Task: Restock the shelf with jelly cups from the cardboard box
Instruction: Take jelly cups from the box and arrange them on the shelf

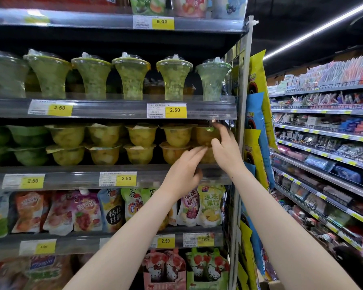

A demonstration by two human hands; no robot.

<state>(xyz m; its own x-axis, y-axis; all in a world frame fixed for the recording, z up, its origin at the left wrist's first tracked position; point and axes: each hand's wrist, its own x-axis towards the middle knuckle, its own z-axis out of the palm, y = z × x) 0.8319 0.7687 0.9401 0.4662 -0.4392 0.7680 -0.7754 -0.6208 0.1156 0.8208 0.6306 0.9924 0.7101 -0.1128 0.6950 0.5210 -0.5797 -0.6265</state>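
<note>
**Top cup going onto the end stack, and it could tip**

I'm watching both hands up at the right end of the jelly-cup shelf [113, 177]. My right hand [225, 149] has thumb and fingers curled round the upper jelly cup [205, 133], which sits at the far right of the row, tucked just under the shelf above. My left hand [183, 170] is lower, fingers stretched out loose and flat, tips touching the lower cup [208, 156] beneath it, gripping nothing.

Risks, as I read them: the stack is 2 high and this column stands right beside the wire end panel [232, 143]. If the upper cup lands off-centre on the lid below, I'd expect it to slide forward over the clear front lip. A nudge from the left fingers could shove the neighbouring stack [177, 143] sideways. Headroom looks tight, so the rim may catch the price rail [214, 110] overhead.

The cardboard box: only a brown corner low right, too little to be sure.
</note>
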